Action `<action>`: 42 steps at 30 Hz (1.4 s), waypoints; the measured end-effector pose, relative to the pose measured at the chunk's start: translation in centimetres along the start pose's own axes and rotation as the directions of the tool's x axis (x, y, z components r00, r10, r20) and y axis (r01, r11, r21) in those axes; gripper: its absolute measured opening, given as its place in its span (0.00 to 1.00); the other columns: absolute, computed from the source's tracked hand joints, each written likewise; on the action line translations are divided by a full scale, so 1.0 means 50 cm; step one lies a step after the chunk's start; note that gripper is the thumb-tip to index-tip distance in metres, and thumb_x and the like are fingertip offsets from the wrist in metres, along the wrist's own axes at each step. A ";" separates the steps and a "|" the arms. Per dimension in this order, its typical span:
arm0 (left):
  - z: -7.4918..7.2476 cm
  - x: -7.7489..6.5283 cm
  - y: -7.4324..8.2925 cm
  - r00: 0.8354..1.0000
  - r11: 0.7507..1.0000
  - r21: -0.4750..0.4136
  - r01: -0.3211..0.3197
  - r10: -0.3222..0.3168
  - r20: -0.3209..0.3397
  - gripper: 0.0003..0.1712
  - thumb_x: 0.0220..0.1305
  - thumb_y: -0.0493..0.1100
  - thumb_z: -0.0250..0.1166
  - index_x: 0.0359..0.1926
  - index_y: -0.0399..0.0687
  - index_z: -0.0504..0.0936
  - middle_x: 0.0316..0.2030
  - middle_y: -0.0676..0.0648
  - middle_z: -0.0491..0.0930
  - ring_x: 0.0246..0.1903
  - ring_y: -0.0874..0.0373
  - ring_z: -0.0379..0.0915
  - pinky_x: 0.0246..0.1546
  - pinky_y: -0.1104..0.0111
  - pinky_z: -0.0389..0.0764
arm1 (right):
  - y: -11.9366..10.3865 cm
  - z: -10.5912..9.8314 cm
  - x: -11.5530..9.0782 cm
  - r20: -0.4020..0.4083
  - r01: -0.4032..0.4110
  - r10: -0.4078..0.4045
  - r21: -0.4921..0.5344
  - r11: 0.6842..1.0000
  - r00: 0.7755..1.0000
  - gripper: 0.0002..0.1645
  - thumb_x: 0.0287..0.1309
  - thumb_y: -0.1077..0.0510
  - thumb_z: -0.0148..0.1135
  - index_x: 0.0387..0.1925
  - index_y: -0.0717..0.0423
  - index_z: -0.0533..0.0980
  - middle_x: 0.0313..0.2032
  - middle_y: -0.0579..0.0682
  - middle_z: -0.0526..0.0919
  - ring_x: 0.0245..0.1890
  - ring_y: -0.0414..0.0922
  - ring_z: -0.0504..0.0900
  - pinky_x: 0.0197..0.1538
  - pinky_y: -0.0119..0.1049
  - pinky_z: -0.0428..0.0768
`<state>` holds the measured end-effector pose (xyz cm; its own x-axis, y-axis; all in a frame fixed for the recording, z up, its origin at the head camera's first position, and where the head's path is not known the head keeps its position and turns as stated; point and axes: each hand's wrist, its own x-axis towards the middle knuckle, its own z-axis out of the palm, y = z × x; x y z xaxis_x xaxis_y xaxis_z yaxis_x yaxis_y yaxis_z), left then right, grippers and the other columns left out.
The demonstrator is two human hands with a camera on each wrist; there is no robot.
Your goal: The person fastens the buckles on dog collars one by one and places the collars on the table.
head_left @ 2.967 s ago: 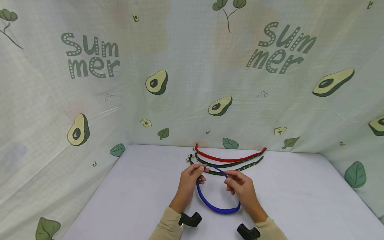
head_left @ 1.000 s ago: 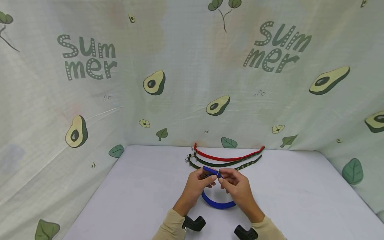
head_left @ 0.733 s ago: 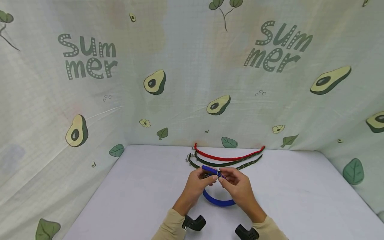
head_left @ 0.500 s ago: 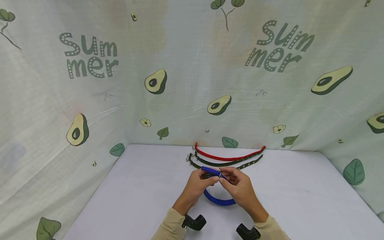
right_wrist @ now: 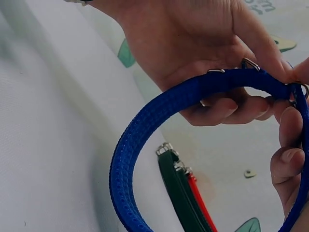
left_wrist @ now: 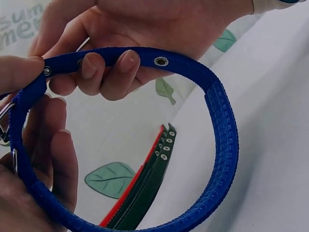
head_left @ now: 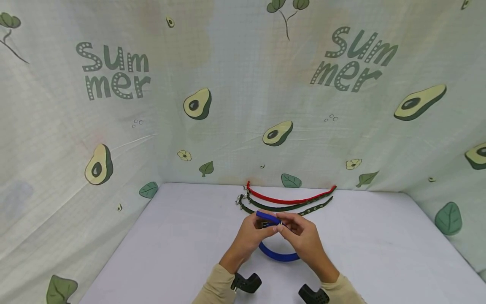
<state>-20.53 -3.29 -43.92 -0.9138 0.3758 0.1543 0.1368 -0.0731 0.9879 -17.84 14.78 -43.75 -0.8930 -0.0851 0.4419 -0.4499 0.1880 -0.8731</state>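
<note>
A blue collar (head_left: 279,256) hangs as a loop between both hands, above the white tabletop. My left hand (head_left: 247,234) pinches it near its metal fittings, the thumb on top. My right hand (head_left: 302,237) meets it fingertip to fingertip and pinches the strap's narrower part. In the left wrist view, right-hand fingers curl over the strap beside a metal eyelet (left_wrist: 161,61), and a metal buckle (left_wrist: 6,123) shows at the left edge. The right wrist view shows a metal loop (right_wrist: 251,64) on the band by the left hand. Fingers partly hide where the strap ends meet.
Behind the hands lie a red collar (head_left: 288,202) and dark green collars (head_left: 273,208), with buckles at their left ends and eyelets at the right. A printed cloth wall (head_left: 235,105) rises at the table's back. Black wrist cameras (head_left: 247,283) sit on both forearms.
Three seconds ago the hands were apart with the thin strap end stretched between them; now they meet at the fittings. Over the last second the fingers shift only slightly.
</note>
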 end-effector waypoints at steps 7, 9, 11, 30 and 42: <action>-0.005 0.002 -0.005 1.000 0.999 -0.046 -0.026 0.026 0.000 0.18 0.68 0.42 0.67 0.54 0.37 0.80 0.47 0.44 0.81 0.46 0.52 0.76 0.48 0.64 0.78 | 0.000 0.002 0.000 -0.006 0.002 -0.002 0.012 1.000 1.000 0.13 0.64 0.61 0.67 0.49 0.57 0.81 0.36 0.49 0.83 0.31 0.46 0.80 0.34 0.34 0.83; -0.005 0.003 -0.006 0.999 0.998 -0.042 -0.038 0.037 -0.009 0.18 0.69 0.43 0.66 0.54 0.36 0.80 0.44 0.44 0.82 0.44 0.53 0.77 0.47 0.64 0.78 | -0.001 0.002 0.000 -0.009 0.011 -0.011 0.002 1.000 1.000 0.13 0.64 0.62 0.67 0.49 0.57 0.82 0.36 0.49 0.83 0.31 0.45 0.80 0.34 0.34 0.83; -0.003 0.003 -0.005 0.999 0.998 -0.037 -0.046 0.045 -0.021 0.18 0.71 0.45 0.65 0.53 0.36 0.80 0.42 0.44 0.82 0.43 0.53 0.78 0.47 0.64 0.78 | -0.003 0.002 0.000 -0.011 0.019 -0.019 -0.015 1.000 1.000 0.12 0.64 0.62 0.67 0.49 0.56 0.82 0.37 0.48 0.83 0.32 0.45 0.81 0.35 0.34 0.83; 0.001 0.005 -0.003 0.997 0.991 -0.119 -0.067 0.062 -0.041 0.24 0.72 0.45 0.63 0.57 0.28 0.75 0.44 0.43 0.81 0.42 0.54 0.79 0.45 0.65 0.81 | -0.004 -0.001 0.004 -0.013 -0.011 0.010 -0.085 0.996 1.000 0.10 0.62 0.69 0.62 0.44 0.57 0.79 0.33 0.49 0.81 0.29 0.44 0.79 0.34 0.34 0.82; 0.013 0.001 0.000 0.995 0.994 -0.073 -0.084 0.079 -0.067 0.19 0.73 0.46 0.62 0.56 0.36 0.78 0.48 0.42 0.82 0.45 0.52 0.78 0.45 0.64 0.81 | -0.010 -0.001 0.008 -0.015 -0.048 0.047 -0.087 0.995 0.999 0.17 0.59 0.75 0.51 0.42 0.58 0.80 0.28 0.52 0.78 0.24 0.44 0.75 0.26 0.33 0.75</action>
<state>-20.30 -2.66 -43.90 -0.9235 0.3065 0.2307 0.1848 -0.1717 0.9677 -17.98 14.70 -43.12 -0.9128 -0.0616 0.4038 -0.4043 0.2767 -0.8718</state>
